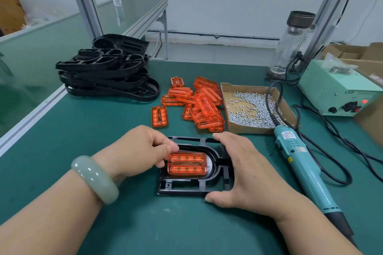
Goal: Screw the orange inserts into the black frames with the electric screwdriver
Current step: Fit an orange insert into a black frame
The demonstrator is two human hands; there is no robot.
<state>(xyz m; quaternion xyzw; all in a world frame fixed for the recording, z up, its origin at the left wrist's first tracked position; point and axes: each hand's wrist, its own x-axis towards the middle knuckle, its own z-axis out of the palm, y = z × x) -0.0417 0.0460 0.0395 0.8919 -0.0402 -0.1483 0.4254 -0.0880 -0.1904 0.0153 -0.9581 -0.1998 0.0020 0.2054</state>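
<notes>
Centrally, by the tabletop's (83,130) near edge: one black frame (194,185), flat, orange insert (187,163) lying in its recess. Left hand (141,151): fingers pinching the insert's left end. Right hand (244,172): fingers spread, clasping the frame's right side. Electric screwdriver (300,167): lying unheld, right side.

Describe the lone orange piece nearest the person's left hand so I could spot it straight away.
Start at the cardboard tray of screws on the green table; a heap of orange inserts lies just left of it. Left of that heap, just beyond the left hand, one orange insert lies flat by itself, touching none of the others.
</notes>
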